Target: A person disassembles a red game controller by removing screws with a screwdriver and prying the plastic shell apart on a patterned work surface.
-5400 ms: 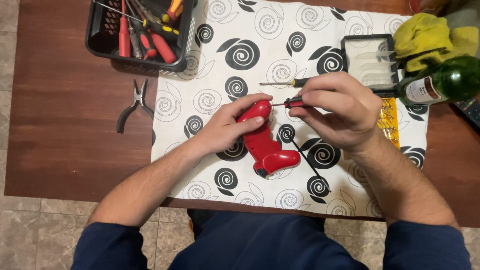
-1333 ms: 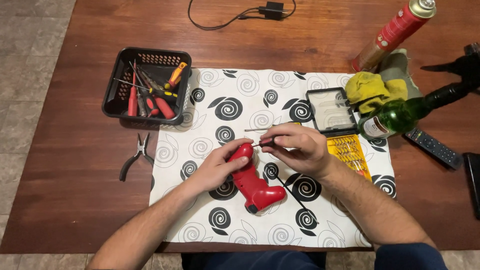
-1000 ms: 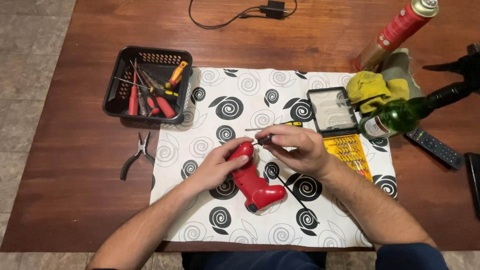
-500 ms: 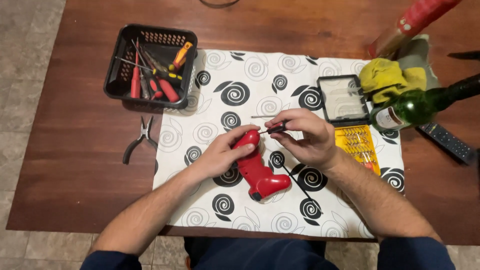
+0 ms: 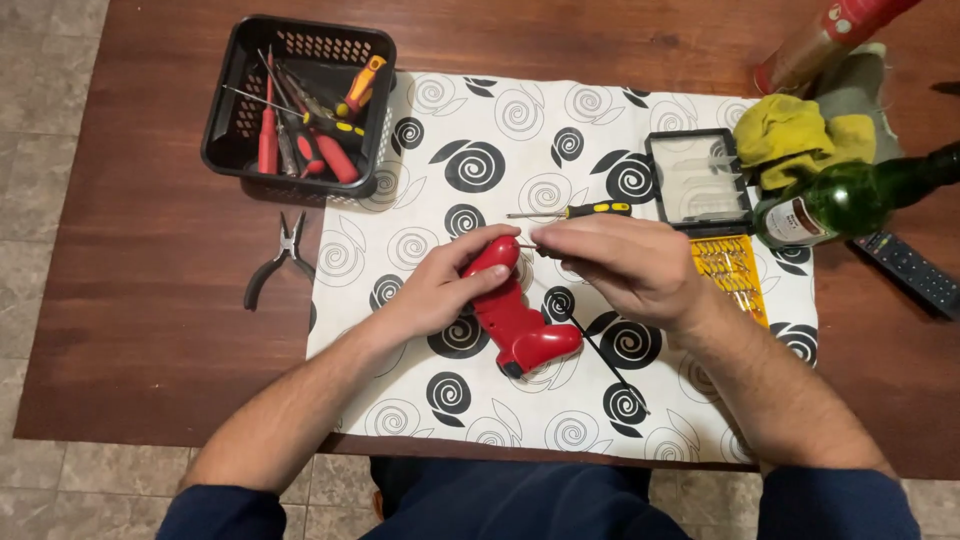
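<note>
His left hand (image 5: 440, 290) wraps the red controller (image 5: 515, 310), pressing it to the patterned cloth (image 5: 480, 160); the right hand (image 5: 625, 265), fingers pinched together, holds a thin screwdriver (image 5: 527, 244) (barely visible) against its top.

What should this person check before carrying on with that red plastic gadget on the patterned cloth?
1. Red plastic gadget steadied: ok, the left hand grips its upper end on the white cloth with black spirals.
2. Thin tool held firmly: ok, the right hand pinches it, metal tip at the gadget's top.
3. Tip seated in a screw: cannot tell, fingers hide it.
4. Spare yellow-and-black handled screwdriver within reach: ok, just beyond the hands.
5. Yellow bit tray close by: ok, beside the right wrist.
6. Green glass bottle clear of the elbow: not ok, lying close on the right.
</note>
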